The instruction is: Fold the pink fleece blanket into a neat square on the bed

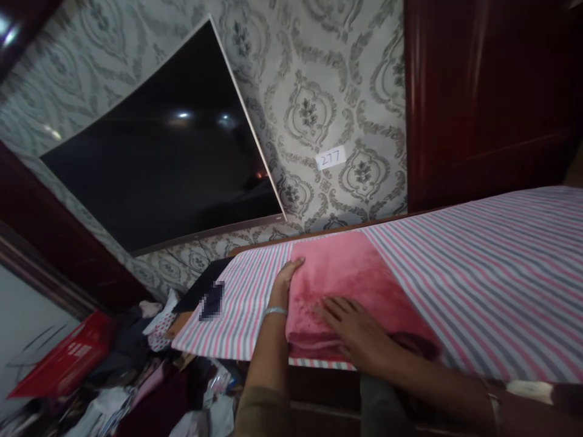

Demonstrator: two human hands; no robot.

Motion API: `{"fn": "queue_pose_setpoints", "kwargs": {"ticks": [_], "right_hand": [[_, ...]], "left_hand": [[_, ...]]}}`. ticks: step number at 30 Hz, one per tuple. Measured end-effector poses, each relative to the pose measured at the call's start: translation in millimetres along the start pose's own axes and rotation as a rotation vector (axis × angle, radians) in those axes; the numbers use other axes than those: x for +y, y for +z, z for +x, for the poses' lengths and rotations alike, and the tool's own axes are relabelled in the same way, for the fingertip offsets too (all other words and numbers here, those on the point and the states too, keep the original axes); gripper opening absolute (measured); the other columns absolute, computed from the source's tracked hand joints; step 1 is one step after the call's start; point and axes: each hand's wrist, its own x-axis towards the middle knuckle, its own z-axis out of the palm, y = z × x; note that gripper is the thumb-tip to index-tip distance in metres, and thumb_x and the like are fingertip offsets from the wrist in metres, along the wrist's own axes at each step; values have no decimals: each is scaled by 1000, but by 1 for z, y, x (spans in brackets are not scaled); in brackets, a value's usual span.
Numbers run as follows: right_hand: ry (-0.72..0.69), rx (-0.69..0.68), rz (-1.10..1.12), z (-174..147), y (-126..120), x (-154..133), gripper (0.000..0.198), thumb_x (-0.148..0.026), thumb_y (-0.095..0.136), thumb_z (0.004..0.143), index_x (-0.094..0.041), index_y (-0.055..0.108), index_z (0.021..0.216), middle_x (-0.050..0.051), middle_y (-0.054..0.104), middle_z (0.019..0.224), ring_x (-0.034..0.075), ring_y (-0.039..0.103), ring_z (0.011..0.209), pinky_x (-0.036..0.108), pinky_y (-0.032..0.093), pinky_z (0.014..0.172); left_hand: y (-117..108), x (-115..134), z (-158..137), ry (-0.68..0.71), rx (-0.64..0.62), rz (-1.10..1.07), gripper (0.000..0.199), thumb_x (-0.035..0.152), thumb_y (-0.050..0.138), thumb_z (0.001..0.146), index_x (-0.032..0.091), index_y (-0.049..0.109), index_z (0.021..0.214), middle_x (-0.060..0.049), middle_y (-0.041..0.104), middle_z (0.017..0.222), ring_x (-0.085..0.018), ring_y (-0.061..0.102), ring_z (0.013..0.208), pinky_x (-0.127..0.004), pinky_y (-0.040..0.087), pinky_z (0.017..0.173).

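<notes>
A folded pink plush blanket (350, 267) lies on the striped cloth in front of me, with a thick rounded fold along its near edge. My left hand (288, 274) rests against the blanket's left edge, thumb over the top; its other fingers are partly hidden. Across the near part of the blanket, my right hand (357, 331) lies flat with its fingers stretched out, pressing on the pile. The striped cloth (492, 261), in pink, grey and white, covers the table and reaches its near edge.
A blurred-out dark item (212, 301) lies on the cloth's left end. Heaped clothes (155, 388) and a red bag (68, 355) are at the lower left. Behind the table, a large television screen (182, 139) and a paper label (331, 158) are on the patterned wall.
</notes>
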Motion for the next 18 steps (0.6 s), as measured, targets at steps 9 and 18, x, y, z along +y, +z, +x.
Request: {"fn": "queue_pose_setpoints", "kwargs": {"ticks": [9,18], "right_hand": [[-108,285,-19,-3,-2,22,61,-6,34,86,-17,61,140,13,62,138,23,60,125,46,52,106],[-166,278,-94,-6,39,19,62,-1,37,81,-17,65,134,11,66,133,25,61,125,48,52,106]], "left_hand": [[1,23,33,73,-37,85,64,11,80,60,18,70,123,-8,78,111,-27,73,101,-37,57,94],[-38,-18,29,-17,115,215,82,30,92,61,14,63,135,-19,74,122,-32,71,107,-37,58,89]]}}
